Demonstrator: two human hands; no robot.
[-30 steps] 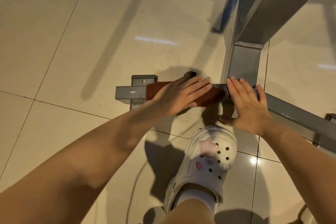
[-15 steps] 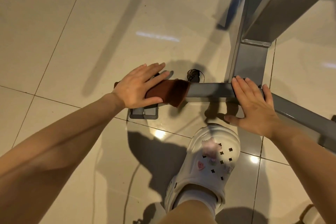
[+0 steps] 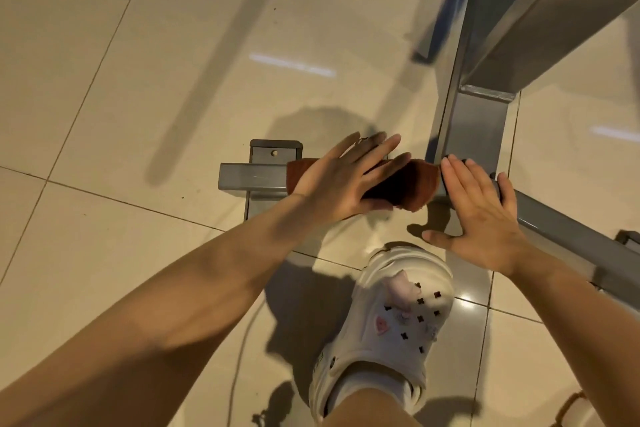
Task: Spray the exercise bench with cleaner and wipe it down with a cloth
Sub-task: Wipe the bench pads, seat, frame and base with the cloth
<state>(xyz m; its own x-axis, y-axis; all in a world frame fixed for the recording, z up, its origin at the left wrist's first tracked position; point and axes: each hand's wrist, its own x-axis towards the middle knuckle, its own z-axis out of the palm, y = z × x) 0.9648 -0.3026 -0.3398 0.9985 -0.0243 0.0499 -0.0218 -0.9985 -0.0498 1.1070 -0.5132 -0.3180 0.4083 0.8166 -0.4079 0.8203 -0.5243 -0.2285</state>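
A grey metal foot bar of the exercise bench (image 3: 242,178) lies low across the tiled floor. A reddish-brown cloth (image 3: 414,185) is draped over the bar's middle. My left hand (image 3: 341,180) presses on the cloth with straight, spread fingers. My right hand (image 3: 481,211) rests flat on the bar just right of the cloth, fingers straight, thumb hanging toward the floor. The bench's upright post (image 3: 474,135) rises right behind my right hand. No spray bottle is in view.
My foot in a white clog (image 3: 391,315) stands on the floor just in front of the bar. A flat foot plate (image 3: 275,151) with a hole sits behind the bar's left end. Glossy beige tiles (image 3: 121,80) spread to the left.
My left hand has slid the cloth back to the right along the bar, from the left end to the middle. My right hand has stayed in place on the bar.
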